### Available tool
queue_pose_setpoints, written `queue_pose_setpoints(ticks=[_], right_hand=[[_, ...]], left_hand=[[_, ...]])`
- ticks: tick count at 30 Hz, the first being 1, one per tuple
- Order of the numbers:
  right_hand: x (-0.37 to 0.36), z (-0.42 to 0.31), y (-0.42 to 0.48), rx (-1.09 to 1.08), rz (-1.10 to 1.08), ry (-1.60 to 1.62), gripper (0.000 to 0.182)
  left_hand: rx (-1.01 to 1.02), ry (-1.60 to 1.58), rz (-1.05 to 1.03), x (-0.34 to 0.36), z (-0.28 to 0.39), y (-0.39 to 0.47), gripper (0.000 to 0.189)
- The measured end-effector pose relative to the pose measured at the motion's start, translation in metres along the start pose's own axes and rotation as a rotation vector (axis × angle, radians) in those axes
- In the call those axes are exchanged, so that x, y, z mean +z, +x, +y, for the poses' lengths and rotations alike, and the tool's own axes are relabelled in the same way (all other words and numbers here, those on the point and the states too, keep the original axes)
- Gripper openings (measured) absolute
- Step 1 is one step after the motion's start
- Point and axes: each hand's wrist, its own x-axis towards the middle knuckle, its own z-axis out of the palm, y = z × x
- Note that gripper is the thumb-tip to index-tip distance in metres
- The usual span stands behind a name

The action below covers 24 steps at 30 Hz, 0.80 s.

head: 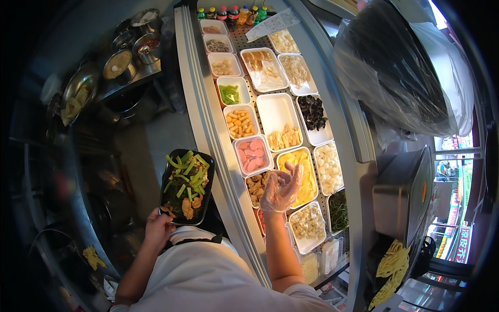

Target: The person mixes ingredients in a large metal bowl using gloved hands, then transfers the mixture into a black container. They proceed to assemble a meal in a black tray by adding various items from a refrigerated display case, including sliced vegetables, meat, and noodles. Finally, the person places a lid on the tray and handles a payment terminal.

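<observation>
My left hand (156, 230), bare, grips the lower left corner of a black tray (212, 171). In the tray lie cut green vegetable stalks (191, 175), dark leafy greens and a few brown pieces (188, 208), perhaps mushroom. A clear plastic glove covers my right hand (281, 191), its fingers curved and apart with nothing visible between them. That hand hovers over a white container of yellow slices (298, 167), probably potato, hiding part of it. To its left sits a tub of brown mushroom-like pieces (256, 187); above that, one of pink round slices (251, 154).
A refrigerated display case (218, 156) holds several white food containers, including black fungus (312, 113), and small drink bottles (234, 15) at its far end. Steel seasoning pots (120, 66) stand at left. On the right are a steel box (401, 195), noodles (391, 269) and bagged black containers (393, 70).
</observation>
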Motion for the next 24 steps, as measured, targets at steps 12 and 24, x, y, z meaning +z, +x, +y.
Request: queue_pose_setpoints(ticks=[12,24], right_hand=[[0.029,0.021,0.024,0.199,0.020,-0.199,0.080],[0.074,0.250,0.208,0.864,-0.208,-0.248,0.045]], left_hand=[[-0.095,0.081,-0.066,0.018,0.058,0.071,0.025],[-0.094,0.189,-0.181,0.119,0.156,0.178,0.021]])
